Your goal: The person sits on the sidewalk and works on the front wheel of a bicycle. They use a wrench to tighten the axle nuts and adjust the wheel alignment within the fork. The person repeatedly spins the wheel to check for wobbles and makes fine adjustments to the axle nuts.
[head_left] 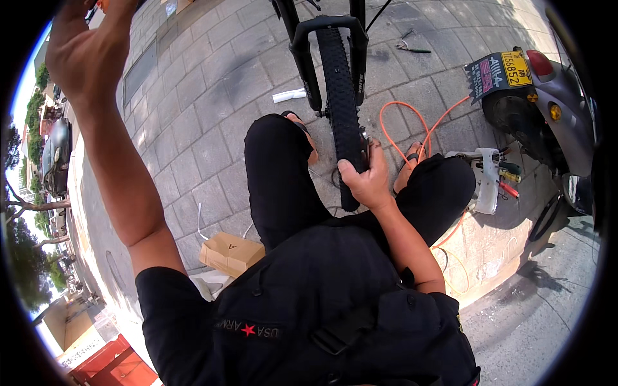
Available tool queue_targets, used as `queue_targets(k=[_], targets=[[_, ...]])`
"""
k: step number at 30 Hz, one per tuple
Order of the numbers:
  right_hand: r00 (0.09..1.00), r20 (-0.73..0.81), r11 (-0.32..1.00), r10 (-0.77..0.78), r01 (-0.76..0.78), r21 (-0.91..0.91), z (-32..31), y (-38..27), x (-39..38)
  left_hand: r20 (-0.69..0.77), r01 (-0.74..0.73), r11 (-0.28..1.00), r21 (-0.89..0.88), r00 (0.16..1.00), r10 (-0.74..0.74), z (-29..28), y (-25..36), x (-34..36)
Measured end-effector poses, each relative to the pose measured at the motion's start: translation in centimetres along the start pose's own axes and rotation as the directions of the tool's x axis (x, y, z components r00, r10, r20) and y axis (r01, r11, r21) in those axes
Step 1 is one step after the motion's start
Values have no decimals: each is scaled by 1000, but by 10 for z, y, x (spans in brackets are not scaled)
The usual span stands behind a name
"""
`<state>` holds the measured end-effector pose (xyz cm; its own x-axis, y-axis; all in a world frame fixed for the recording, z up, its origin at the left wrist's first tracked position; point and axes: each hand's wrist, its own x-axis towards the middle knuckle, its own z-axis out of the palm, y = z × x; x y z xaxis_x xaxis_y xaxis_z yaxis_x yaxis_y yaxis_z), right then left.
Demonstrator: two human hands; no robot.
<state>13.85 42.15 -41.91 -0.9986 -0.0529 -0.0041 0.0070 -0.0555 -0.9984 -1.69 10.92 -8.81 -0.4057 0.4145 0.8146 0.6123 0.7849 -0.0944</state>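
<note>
My left hand (90, 45) is raised at the upper left, its fingertips cut off by the rim of the view; what it holds, if anything, cannot be made out. My right hand (364, 175) grips the knobby black bicycle tyre (336, 77) low down, thumb across the tread. A small metal part shows beside the fingers, partly hidden. The wheel stands between my bent knees, held in a black front fork (301, 38). An orange hose (381, 122) loops over the paving by my right foot.
At right stand a scooter (560, 116) and a white tool tray (488, 186) with screwdrivers (510, 174). Pliers (415, 48) and a white roll (288, 95) lie on the pavers. A brown cardboard box (228, 254) is behind my left side. Parked cars (59, 157) line the far left.
</note>
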Motion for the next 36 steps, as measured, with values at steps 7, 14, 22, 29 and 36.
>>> queue_targets(k=[7,14,22,29,36], targets=[[994,-77,981,83,-96,-171,42,-9,-9,586,884,459,-91,420,-693,131,144,-167],[999,-5,990,49,-49,-132,33,-6,-18,665,800,596,62,413,-623,143,169,-151],[978,33,959,205,-194,-206,1,41,-33,840,753,653,81,301,-452,120,121,-142],[904,99,867,415,-360,-344,8,49,-36,832,670,736,95,352,-428,108,74,-168],[871,218,845,441,-320,-429,28,54,-31,890,522,840,150,298,-345,104,14,-171]])
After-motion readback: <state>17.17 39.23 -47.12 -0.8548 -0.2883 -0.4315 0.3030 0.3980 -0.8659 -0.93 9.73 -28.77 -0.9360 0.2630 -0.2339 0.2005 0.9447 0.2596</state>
